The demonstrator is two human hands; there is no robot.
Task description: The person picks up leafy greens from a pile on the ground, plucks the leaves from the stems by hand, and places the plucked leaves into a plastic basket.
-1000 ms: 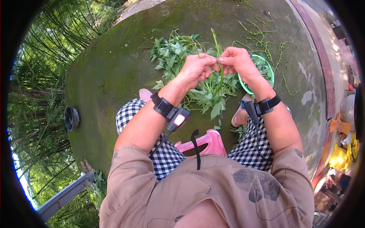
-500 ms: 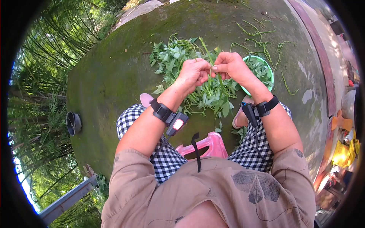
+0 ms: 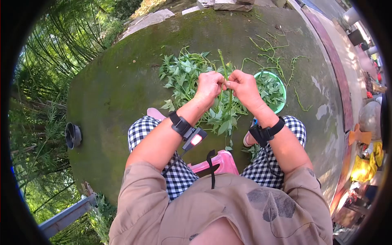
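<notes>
Above a heap of leafy green vines (image 3: 183, 73) on the ground, my two hands meet at a green vine stem (image 3: 221, 57). Its bare end sticks up between them, and leaves hang below. My left hand (image 3: 210, 86) is closed with its fingers pinched around the stem. Pressed against it from the other side, my right hand (image 3: 242, 87) pinches the same stem between thumb and fingers. Close to the right hand is a round container with a light green rim (image 3: 284, 92), filled with picked leaves (image 3: 270, 89).
Stripped stems (image 3: 277, 59) lie scattered beyond the container. A pink plastic stool (image 3: 224, 161) shows between my knees. At the left, a dark bucket (image 3: 73, 135) stands near bamboo-like greenery (image 3: 45, 94). Stone slabs (image 3: 149, 21) edge the far side; yellow bags (image 3: 363, 168) lie at right.
The view has shifted, showing more of the far stones. Both hands still pinch the stem, with its bare end standing between them. The heap and container have not visibly changed.
</notes>
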